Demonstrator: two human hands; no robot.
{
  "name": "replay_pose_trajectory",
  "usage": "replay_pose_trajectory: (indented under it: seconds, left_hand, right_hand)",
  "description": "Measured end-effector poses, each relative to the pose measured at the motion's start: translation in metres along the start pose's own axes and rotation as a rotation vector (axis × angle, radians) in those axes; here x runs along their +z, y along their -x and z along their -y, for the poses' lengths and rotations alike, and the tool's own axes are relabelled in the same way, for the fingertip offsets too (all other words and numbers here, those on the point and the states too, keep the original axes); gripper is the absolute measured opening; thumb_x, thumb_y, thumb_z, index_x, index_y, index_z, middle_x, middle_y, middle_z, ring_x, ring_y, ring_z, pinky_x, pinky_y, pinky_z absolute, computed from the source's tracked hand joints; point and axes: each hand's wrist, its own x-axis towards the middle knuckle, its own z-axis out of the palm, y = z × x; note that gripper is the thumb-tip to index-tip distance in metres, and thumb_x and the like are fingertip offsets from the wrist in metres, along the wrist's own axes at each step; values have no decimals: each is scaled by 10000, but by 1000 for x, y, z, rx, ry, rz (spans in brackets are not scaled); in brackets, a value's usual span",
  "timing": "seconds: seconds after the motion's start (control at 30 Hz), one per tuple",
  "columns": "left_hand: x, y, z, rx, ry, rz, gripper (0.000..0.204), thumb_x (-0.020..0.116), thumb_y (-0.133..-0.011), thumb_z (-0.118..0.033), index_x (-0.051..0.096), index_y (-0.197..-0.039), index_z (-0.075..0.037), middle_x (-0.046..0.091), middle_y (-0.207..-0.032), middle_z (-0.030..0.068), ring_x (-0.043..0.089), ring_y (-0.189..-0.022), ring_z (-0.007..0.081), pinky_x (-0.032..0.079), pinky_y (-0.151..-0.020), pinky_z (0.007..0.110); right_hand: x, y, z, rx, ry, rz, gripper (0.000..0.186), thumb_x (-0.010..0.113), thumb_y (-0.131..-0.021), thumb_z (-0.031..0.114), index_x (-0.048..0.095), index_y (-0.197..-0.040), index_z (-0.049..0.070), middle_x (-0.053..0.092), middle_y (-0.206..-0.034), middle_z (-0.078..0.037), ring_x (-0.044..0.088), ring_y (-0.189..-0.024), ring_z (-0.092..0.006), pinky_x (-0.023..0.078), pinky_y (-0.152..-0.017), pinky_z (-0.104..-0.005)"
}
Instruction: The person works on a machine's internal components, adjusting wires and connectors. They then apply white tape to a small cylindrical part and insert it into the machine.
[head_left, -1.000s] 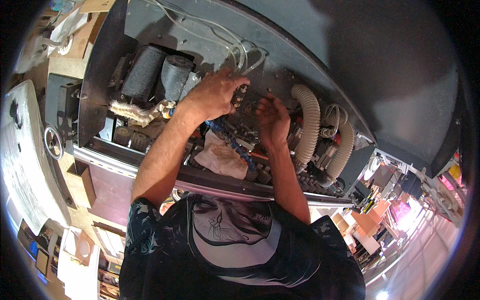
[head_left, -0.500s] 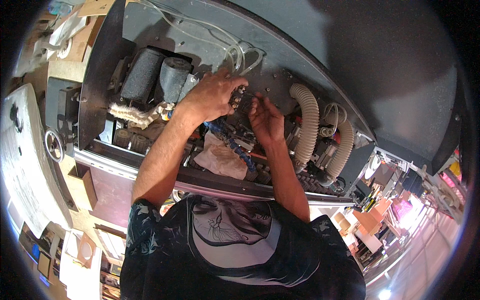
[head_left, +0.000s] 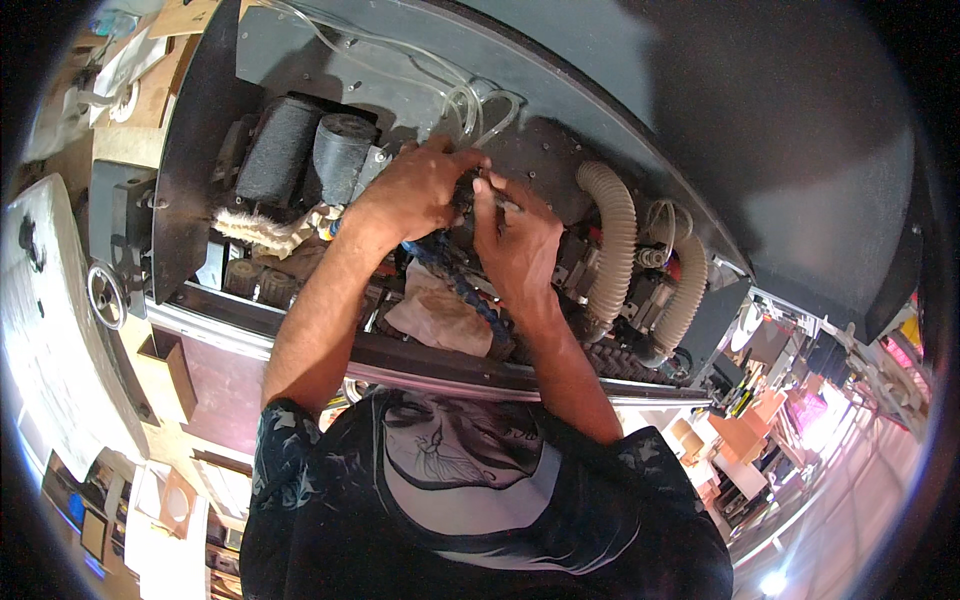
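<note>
Inside an open machine housing, my left hand (head_left: 412,192) is closed round a small dark metal block, its thumb and forefinger on either side. The block is mostly hidden by both hands. My right hand (head_left: 522,240) meets it from the right, fingers pinched together. A slim greyish thing (head_left: 509,204) shows between those fingers; its kind cannot be made out. Clear thin tubes (head_left: 465,108) loop just beyond my left fingers. Below the hands runs a blue segmented hose (head_left: 455,280), beside a crumpled pale cloth (head_left: 430,312).
Two dark cylinders (head_left: 275,150) stand left of my left hand, with a fluffy whitish roll (head_left: 262,232) below them. Ribbed beige hoses (head_left: 612,245) arch on the right. The housing's front rail (head_left: 440,365) crosses under my forearms. A large grey cover (head_left: 770,130) rises at upper right.
My right hand has moved up and to the left, closer to the left hand, and turned so its back faces up. The left hand stays almost where it was.
</note>
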Motion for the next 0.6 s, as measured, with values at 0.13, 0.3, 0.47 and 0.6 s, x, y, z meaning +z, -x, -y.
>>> replay_pose_trajectory:
  seconds: [0.13, 0.3, 0.47, 0.6]
  left_hand:
    - [0, 1, -1, -18, 18, -2, 738, 900, -683, -119, 625, -1367, -105, 696, -1284, 138, 587, -1243, 414, 505, -1040, 519]
    - [-2, -1, -3, -58, 13, 47, 738, 890, -732, -136, 597, -1409, -144, 642, -1259, 220, 610, -1224, 428, 506, -1039, 520]
    - [5, 1, 3, 21, -49, -35, 777, 899, -700, -139, 570, -1404, -146, 654, -1238, 230, 614, -1191, 449, 514, -1007, 536]
    - [-7, 1, -11, -48, -36, 32, 785, 895, -701, -138, 561, -1411, -155, 636, -1262, 242, 614, -1193, 448, 512, -1013, 532]
  right_hand:
    - [-13, 0, 6, 221, -246, -89, 267, 686, -1023, 176, 773, -915, -51, 774, -917, -153, 741, -765, -237, 577, -707, -361]
    - [-10, 10, -44, 836, -1046, -165, 308, 614, -1036, 233, 718, -1103, -49, 756, -950, -145, 726, -761, -254, 591, -673, -384]
    - [9, 24, -75, 948, -1367, -83, 295, 570, -1040, 239, 672, -1186, 5, 719, -997, -102, 664, -899, -199, 531, -812, -343]
    - [20, 27, -85, 971, -1528, -28, 287, 590, -1030, 233, 669, -1200, 15, 716, -1014, -93, 658, -908, -195, 534, -827, -335]
